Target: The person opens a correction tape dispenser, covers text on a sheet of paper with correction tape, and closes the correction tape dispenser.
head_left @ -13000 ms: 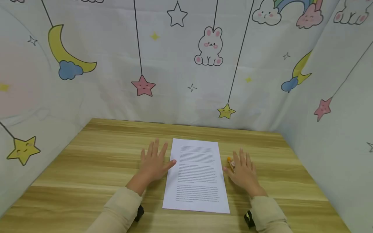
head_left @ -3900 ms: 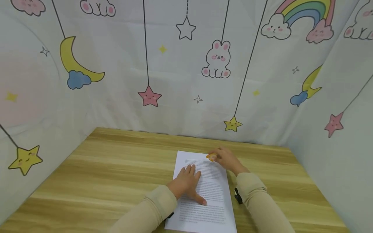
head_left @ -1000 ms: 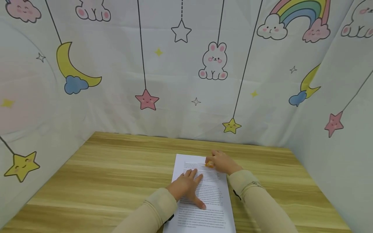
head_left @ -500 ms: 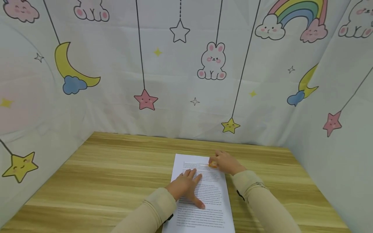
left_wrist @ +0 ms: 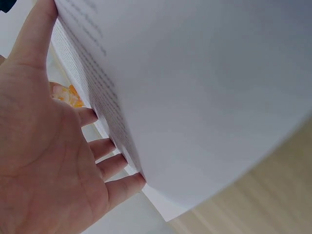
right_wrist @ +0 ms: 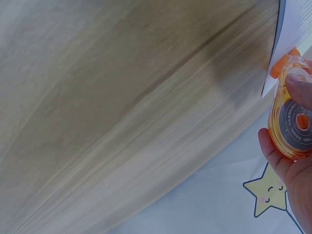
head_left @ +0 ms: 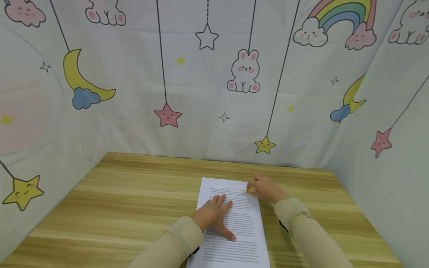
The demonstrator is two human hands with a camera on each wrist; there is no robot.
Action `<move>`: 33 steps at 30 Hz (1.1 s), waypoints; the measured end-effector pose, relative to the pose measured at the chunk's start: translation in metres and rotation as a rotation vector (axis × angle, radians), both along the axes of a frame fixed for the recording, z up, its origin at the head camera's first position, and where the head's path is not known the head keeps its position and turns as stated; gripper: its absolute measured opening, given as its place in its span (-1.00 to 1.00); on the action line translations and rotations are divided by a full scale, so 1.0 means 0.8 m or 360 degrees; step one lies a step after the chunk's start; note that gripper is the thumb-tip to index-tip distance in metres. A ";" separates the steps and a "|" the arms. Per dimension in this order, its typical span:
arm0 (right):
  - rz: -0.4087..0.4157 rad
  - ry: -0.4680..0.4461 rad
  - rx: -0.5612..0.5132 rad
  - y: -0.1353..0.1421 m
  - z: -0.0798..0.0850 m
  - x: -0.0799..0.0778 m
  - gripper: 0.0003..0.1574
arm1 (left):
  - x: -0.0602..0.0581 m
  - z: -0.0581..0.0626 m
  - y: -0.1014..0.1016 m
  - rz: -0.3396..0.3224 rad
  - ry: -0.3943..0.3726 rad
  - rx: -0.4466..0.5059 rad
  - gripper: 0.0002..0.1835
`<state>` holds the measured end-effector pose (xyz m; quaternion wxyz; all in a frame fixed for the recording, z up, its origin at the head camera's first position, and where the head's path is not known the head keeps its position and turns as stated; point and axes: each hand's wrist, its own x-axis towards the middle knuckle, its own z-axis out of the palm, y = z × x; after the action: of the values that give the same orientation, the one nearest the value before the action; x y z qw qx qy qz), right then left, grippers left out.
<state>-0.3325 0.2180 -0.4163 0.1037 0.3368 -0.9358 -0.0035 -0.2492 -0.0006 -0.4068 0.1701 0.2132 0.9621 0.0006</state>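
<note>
A printed sheet of paper (head_left: 231, 249) lies on the wooden table, its long side running away from me. My left hand (head_left: 212, 216) rests on the page with fingers spread and thumb out; in the left wrist view its fingertips touch the paper. Near the sheet's upper right edge, my right hand (head_left: 266, 189) grips an orange correction tape (head_left: 251, 191). The right wrist view shows the dispenser's clear body and dark reel (right_wrist: 290, 122), with my thumb across it and its orange tip (right_wrist: 285, 63) at the paper's edge. Whether the tip touches the page I cannot tell.
The wooden table (head_left: 117, 201) extends on both sides of the sheet. White cloth (head_left: 194, 141) printed with stars, moons and rabbits hangs behind it and along both sides.
Earlier both hands lay flat beside the sheet; since then my right hand has picked up the correction tape. Over the last half second it moved right along the upper lines; my left hand stayed put.
</note>
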 end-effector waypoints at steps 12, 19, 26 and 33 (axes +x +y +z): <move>-0.0021 0.0012 0.0021 0.012 -0.002 0.006 -0.74 | 0.001 -0.007 -0.001 -0.0021 0.0003 -0.0010 0.22; -0.0090 -0.0353 -0.0417 0.028 -0.008 -0.009 -0.60 | -0.003 -0.005 -0.004 0.0013 0.0001 0.0005 0.22; -0.0187 -0.0665 -0.0764 0.042 -0.007 -0.004 -0.65 | -0.009 -0.012 -0.001 -0.0015 0.0011 0.0050 0.19; -0.0303 -0.0633 -0.0728 0.022 -0.005 0.012 -0.58 | -0.017 -0.024 0.000 -0.0033 0.0027 -0.0013 0.21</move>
<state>-0.3227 0.2360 -0.4204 -0.0091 0.2097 -0.9416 0.2632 -0.2628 -0.0008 -0.4264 0.1629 0.2225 0.9612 -0.0070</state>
